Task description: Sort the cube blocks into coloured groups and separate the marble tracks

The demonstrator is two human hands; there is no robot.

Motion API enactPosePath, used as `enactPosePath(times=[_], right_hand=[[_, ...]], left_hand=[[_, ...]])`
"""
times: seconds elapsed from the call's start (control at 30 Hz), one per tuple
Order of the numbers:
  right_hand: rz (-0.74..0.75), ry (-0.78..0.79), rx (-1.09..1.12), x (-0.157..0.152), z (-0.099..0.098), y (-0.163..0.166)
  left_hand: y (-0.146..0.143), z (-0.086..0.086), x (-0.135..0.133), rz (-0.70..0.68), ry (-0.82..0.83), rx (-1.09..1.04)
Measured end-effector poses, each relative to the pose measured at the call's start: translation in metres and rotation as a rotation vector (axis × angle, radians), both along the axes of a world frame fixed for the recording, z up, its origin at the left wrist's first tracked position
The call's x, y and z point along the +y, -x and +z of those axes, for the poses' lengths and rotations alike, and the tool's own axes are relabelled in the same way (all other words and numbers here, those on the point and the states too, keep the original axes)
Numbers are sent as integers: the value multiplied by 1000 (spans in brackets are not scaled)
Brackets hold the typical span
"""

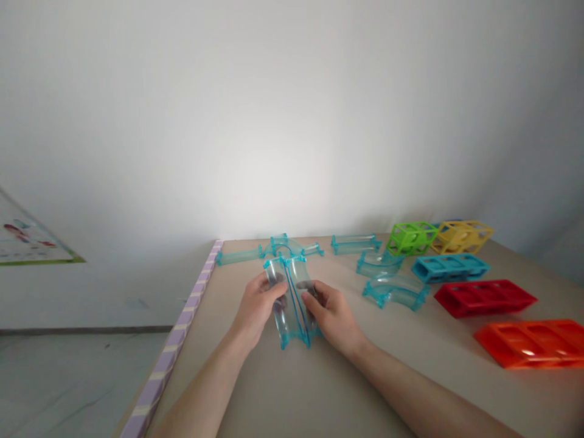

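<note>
Two clear half-pipe track pieces with blue-green ends are held side by side above the table. My left hand (262,301) is closed on the left track piece (279,316), its thumb lying across the inner face. Around the right track piece (298,274) my right hand (329,309) is closed, thumb on top and fingers partly hidden beneath. The long edges of both pieces run close together; whether they touch or are joined I cannot tell. Beyond them lies a group of blue-green track parts (279,246) with a straight piece (239,257) at its left.
Right of my hands lie curved track pieces (396,292) and a straight one (356,244). Farther right are a green frame block (412,238), a yellow one (462,237), and blue (451,268), red (484,298) and orange (533,344) long blocks. Striped edging (176,340) borders the table's left.
</note>
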State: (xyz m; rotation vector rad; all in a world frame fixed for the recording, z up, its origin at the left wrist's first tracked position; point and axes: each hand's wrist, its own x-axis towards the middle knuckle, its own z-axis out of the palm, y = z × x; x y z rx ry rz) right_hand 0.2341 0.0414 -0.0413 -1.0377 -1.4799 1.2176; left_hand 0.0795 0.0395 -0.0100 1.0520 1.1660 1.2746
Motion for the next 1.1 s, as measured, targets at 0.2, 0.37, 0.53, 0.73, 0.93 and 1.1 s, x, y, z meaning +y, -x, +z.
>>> enactPosePath(times=[0.2,0.37,0.53,0.73,0.93,1.1], right_hand=[[-45,10,28,-4,5,3],[-37,63,163,-4,0,9],[3,164,276,-3,-4,12],[-186,40,72,-1,0,5],[-106,54,21,-3,5,3],[-10,111,180,-1,-3,8]], left_hand=[[-4,3,-4,-89,34,89],[-5,3,-4,-111,-6,94],[-1,2,-2,-127,-38,100],[3,-5,3,-25,-58,240],[0,-10,1,-74,-119,340],[-4,-14,1,-91,-83,252]])
